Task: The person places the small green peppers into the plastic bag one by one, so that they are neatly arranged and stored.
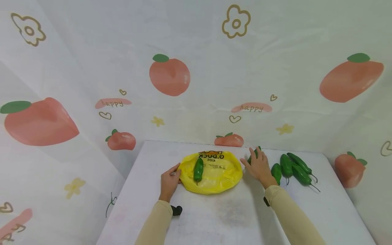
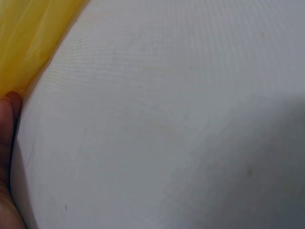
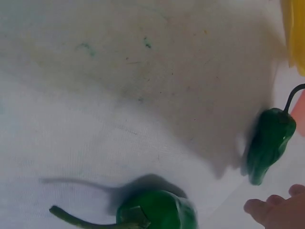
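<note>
A yellow plastic bag (image 1: pixel 214 188) lies on the table with its mouth spread wide, and one green pepper (image 1: pixel 198 170) lies inside it. My left hand (image 1: pixel 169 183) pinches the bag's left rim; the left wrist view shows only fingertips (image 2: pixel 14 102) against the yellow plastic. To the right of the bag, my right hand (image 1: pixel 258 166) reaches over another green pepper (image 1: pixel 249 160), partly hidden by the fingers. In the right wrist view, that wrinkled pepper (image 3: pixel 270 143) lies on its own, a small gap away from the fingertips (image 3: pixel 257 207).
Several more green peppers (image 1: pixel 287 165) lie on the table right of my right hand; one pepper (image 3: pixel 157 212) shows large in the right wrist view. The white table (image 1: pixel 214 221) meets a fruit-printed cloth (image 1: pixel 196 115) behind and at both sides.
</note>
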Demonstrator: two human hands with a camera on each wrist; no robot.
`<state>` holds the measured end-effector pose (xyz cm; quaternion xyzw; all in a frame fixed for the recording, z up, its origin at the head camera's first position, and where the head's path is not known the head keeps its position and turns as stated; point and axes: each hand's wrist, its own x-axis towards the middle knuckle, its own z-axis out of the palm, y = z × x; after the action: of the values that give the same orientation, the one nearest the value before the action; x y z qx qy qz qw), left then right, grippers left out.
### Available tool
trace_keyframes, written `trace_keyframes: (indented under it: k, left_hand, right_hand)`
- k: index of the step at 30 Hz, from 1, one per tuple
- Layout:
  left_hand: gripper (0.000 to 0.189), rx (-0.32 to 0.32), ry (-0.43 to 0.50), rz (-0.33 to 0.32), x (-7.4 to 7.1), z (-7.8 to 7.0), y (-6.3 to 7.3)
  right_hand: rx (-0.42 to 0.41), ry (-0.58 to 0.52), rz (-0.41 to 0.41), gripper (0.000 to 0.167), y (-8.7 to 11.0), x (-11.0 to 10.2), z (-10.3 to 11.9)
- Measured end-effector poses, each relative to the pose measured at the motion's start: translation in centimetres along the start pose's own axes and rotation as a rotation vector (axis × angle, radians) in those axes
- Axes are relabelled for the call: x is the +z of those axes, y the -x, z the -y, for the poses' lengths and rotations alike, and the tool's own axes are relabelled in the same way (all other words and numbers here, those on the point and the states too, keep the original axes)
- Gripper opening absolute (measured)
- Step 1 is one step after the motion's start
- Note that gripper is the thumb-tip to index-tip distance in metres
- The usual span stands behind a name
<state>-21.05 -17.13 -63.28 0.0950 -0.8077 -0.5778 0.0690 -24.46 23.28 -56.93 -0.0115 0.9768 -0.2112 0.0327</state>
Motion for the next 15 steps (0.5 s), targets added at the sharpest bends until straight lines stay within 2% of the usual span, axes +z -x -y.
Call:
trace_keyframes:
  k: [5, 15]
  left_hand:
    - [0.032, 0.015, -0.029, -0.007, -0.2, -0.1, -0.1]
    - [0.031, 0.009, -0.023, 0.0, 0.1, 0.0, 0.1]
  right_hand:
    - [0.044, -0.082, 0.01, 0.092, -0.4, -0.2, -0.2]
    - [0.066, -0.133, 0.014, 0.084, -0.4, 0.0, -1.8]
